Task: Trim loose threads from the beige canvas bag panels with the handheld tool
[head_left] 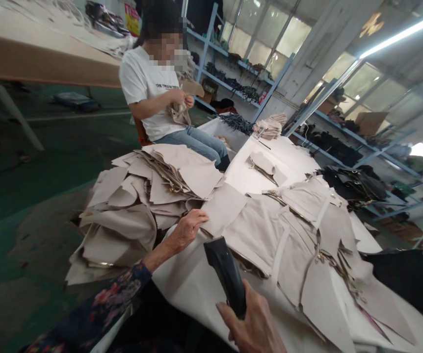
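My left hand (188, 228) has its fingers together on the near edge of a flat beige piece (224, 208) at the table's left side. In my right hand (253, 318), low in the middle of the view, is a black handheld tool (226, 269), its head pointing up and left toward that piece. Beige panels with zippers (257, 230) lie overlapping to the right of the tool. Left of my left hand stands a tall stack of beige pieces (123, 235).
A seated person (152, 93) beyond the stack holds beige material. Black pieces (406, 274) lie at the table's right edge. The white table (185, 274) runs away from me toward blue shelves (206, 49). Another table (49, 54) stands at upper left.
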A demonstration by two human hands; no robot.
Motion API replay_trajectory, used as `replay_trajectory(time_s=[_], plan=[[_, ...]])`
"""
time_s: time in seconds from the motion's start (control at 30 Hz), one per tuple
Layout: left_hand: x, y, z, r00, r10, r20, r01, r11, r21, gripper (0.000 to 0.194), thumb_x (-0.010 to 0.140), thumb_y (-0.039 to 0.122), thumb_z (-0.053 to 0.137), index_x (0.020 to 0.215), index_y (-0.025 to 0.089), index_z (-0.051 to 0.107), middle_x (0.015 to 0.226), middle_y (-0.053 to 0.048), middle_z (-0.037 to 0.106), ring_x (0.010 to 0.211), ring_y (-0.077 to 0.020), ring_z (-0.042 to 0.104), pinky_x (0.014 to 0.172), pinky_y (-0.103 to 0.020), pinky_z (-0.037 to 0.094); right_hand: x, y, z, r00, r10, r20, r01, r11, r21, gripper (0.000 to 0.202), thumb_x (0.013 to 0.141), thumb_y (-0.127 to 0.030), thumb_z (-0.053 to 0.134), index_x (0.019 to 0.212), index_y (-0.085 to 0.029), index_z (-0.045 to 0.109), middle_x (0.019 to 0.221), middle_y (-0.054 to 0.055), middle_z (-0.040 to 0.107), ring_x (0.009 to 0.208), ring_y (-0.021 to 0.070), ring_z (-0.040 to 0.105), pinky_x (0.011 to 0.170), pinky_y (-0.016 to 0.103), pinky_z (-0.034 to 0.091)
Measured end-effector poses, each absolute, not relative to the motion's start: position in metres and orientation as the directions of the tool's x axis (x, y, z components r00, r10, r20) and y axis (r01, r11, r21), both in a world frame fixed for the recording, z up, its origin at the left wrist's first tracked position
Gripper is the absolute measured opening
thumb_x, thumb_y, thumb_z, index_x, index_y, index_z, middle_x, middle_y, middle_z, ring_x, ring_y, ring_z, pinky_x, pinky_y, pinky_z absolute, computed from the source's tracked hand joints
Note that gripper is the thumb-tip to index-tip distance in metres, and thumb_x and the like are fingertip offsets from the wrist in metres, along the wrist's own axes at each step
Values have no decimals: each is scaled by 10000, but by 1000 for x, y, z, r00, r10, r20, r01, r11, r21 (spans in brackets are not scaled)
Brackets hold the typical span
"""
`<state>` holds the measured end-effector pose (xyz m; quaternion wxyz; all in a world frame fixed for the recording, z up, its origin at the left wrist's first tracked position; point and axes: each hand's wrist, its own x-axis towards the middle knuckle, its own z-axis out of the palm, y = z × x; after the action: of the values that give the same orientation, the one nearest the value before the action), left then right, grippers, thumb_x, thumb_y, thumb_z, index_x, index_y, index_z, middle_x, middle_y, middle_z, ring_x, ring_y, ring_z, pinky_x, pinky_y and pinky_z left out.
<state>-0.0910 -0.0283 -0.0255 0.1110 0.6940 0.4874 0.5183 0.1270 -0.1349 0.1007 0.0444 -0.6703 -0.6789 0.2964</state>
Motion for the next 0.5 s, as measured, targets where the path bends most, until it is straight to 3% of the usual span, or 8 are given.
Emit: replay_trajectory(time_s=[0.2,0.33,0.5], plan=[[-97,-32,-24,-8,814,581,516,-494,700,292,849,72,404,985,151,649,1046,-84,639,1045,-176,540,953,-372,456,109,-115,114,-120,917,-381,841,-110,-529,265,817,-381,489,932,-143,499,538,-47,517,437,125,558,419,198,424],[-98,-32,-24,6,818,575,500,-500,707,278,863,86,406,989,149,646,1054,-84,634,1043,-174,538,959,-359,448,119,-109,137,-46,936,-350,857,-143,-496,245,821,-400,473,844,-157,476,488,-59,494,446,120,546,437,194,422],[-102,-31,-22,45,812,581,510,-519,686,276,882,107,393,992,156,641,1052,-82,628,1045,-181,530,954,-361,447,124,-114,141,-34,922,-386,860,-170,-481,317,804,-456,467,887,-151,489,477,-59,499,459,145,578,465,220,446]])
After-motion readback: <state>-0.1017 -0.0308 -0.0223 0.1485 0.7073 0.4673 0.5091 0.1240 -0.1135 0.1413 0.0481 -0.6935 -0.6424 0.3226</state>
